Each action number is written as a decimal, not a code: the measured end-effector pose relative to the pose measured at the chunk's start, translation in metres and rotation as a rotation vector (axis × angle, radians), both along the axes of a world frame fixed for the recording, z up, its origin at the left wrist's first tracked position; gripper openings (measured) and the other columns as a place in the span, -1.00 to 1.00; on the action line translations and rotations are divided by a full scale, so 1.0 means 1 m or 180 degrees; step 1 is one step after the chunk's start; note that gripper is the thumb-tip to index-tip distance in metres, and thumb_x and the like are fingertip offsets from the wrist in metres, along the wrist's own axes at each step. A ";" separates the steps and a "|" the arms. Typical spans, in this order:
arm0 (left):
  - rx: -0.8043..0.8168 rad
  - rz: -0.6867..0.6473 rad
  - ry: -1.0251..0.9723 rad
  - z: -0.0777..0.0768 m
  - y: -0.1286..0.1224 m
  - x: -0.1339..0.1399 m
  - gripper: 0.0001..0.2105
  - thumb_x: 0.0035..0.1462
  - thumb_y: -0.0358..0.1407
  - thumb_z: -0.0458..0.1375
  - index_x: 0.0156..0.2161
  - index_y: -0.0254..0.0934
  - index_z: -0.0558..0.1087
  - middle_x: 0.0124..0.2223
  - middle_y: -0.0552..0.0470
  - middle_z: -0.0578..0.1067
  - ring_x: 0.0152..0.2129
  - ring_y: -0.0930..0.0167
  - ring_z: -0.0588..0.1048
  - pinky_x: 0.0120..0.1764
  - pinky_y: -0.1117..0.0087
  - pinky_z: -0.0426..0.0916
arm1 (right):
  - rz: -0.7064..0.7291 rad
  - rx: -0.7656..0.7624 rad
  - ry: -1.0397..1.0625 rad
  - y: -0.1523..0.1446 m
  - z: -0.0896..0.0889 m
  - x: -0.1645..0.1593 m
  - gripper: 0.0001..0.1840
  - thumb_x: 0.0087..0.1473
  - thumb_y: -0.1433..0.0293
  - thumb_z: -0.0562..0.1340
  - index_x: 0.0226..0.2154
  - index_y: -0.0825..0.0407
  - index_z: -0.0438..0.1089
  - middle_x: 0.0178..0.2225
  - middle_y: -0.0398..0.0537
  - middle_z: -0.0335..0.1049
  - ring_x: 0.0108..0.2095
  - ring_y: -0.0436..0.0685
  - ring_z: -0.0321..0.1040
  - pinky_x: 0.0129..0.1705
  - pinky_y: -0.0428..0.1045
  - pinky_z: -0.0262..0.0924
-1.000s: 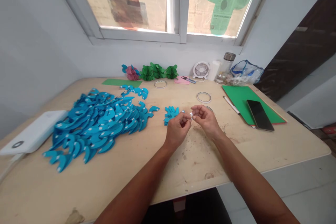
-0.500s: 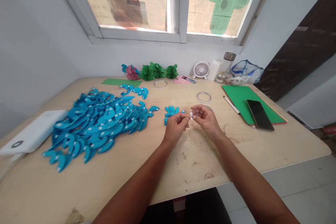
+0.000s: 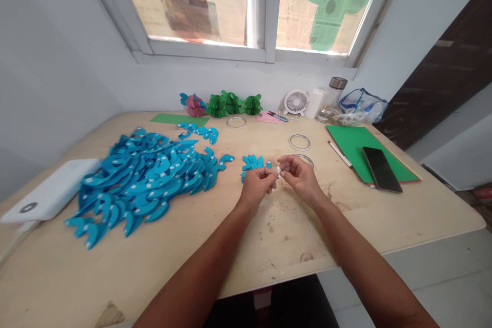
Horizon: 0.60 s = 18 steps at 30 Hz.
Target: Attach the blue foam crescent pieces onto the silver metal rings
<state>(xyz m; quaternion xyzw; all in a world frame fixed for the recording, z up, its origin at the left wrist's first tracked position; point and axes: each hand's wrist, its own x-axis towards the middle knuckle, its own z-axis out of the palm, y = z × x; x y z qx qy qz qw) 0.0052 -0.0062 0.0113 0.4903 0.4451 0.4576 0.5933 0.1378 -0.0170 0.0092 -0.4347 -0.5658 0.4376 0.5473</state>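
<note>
My left hand (image 3: 257, 187) and my right hand (image 3: 303, 180) meet above the middle of the table, fingertips close together. Between them is a small white piece of tape (image 3: 279, 170), pinched at the fingertips of both. Just behind my left hand lies a small bunch of blue cut paper pieces (image 3: 251, 161). A tiny blue piece (image 3: 269, 164) shows behind the fingertips. Partly hidden by my right hand is a tape roll (image 3: 308, 159). Left of the hands spreads a large heap of blue curved paper pieces (image 3: 149, 171) dotted with white squares.
Two more tape rolls (image 3: 299, 142) lie farther back. On the right, a phone (image 3: 382, 169) rests on a green board (image 3: 351, 143) beside a white pen (image 3: 340, 154). A white power bank (image 3: 54, 189) sits at the left. Green paper shapes (image 3: 232, 104) and a fan (image 3: 295, 102) line the wall.
Both hands stay almost in the same place with the white piece of tape between them. The view has shifted slightly.
</note>
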 end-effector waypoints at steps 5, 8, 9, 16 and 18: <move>-0.0288 0.0022 -0.0217 -0.001 0.001 0.001 -0.89 -0.23 -0.35 0.13 -0.66 -0.33 0.31 -0.74 0.16 0.29 -0.80 0.61 0.16 -0.68 0.54 0.02 | -0.0075 0.0168 -0.0404 0.000 -0.006 0.001 -0.71 -0.09 0.51 0.18 -0.22 -0.01 0.32 -0.36 -0.13 0.32 -0.36 0.00 0.29 -0.30 -0.04 0.18; -0.0483 -0.0014 -0.0434 -0.002 0.001 0.001 -0.86 -0.26 -0.33 0.13 -0.68 -0.32 0.28 -0.75 0.16 0.27 -0.81 0.61 0.14 -0.69 0.54 0.01 | -0.0149 0.0310 -0.0661 -0.002 -0.004 -0.001 -0.71 -0.07 0.51 0.17 -0.21 -0.01 0.32 -0.36 -0.12 0.33 -0.36 0.02 0.29 -0.32 -0.05 0.18; -0.0540 -0.0033 -0.0502 -0.002 0.001 0.000 -0.85 -0.26 -0.33 0.14 -0.69 -0.31 0.27 -0.75 0.16 0.26 -0.81 0.61 0.14 -0.69 0.54 0.01 | -0.0161 0.0358 -0.0734 -0.003 -0.003 -0.002 -0.71 -0.06 0.51 0.16 -0.21 -0.01 0.32 -0.36 -0.12 0.34 -0.36 0.02 0.29 -0.32 -0.05 0.18; -0.0630 0.0031 -0.0767 -0.003 0.003 -0.003 -0.84 -0.27 -0.31 0.16 -0.68 -0.31 0.27 -0.74 0.17 0.26 -0.81 0.60 0.15 -0.70 0.53 0.02 | -0.0175 0.0493 -0.0773 -0.005 0.001 -0.004 -0.73 -0.04 0.48 0.17 -0.21 -0.02 0.32 -0.35 -0.10 0.35 -0.37 0.02 0.28 -0.35 -0.06 0.17; -0.0451 0.0099 -0.0616 -0.001 0.002 -0.002 -0.86 -0.24 -0.31 0.16 -0.66 -0.31 0.30 -0.73 0.16 0.27 -0.80 0.60 0.16 -0.69 0.53 0.03 | -0.0216 0.0397 -0.0658 -0.004 0.001 -0.003 -0.75 -0.05 0.44 0.19 -0.22 -0.01 0.32 -0.36 -0.10 0.35 -0.38 0.02 0.27 -0.37 -0.06 0.16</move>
